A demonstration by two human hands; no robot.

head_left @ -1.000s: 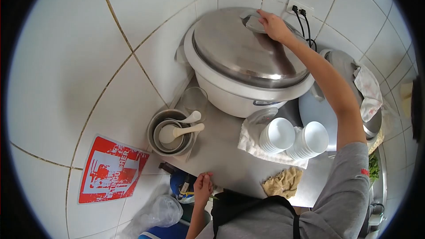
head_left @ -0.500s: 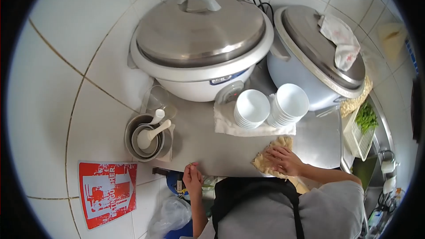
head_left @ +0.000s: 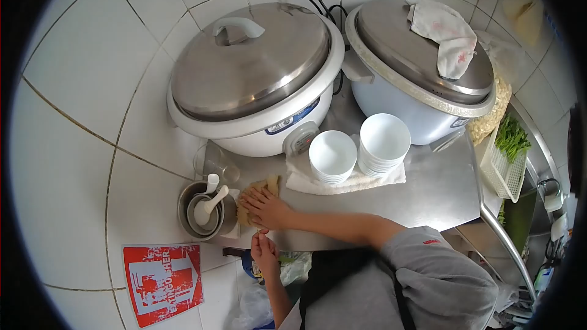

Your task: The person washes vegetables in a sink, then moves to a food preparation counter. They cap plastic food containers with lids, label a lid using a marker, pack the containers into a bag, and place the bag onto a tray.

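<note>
My right hand [head_left: 267,209] presses on a tan cleaning cloth [head_left: 272,184] at the left part of the steel counter [head_left: 428,198]; its fingers are stretched over the cloth, keeping it under the palm. Just left of the cloth stand nested metal pots [head_left: 183,211] with a white rice paddle [head_left: 205,212] and another white handle inside. My left hand [head_left: 264,250] is closed in a pinch at the counter's front edge, below the right hand. Whatever is between its fingertips is too small to make out.
Two large rice cookers, one white [head_left: 254,137] and one bluish [head_left: 397,110], stand at the back. Stacked white bowls [head_left: 385,140] rest on a folded white towel [head_left: 342,188]. A clear container [head_left: 223,168] lies near the pots. Greens [head_left: 512,137] sit in a basket [head_left: 510,177] at right.
My right hand has swept the cloth from the right of the counter, in front of the bowls, leftward to beside the pots. My left hand stays pinched at the front edge. The view has shifted slightly.
</note>
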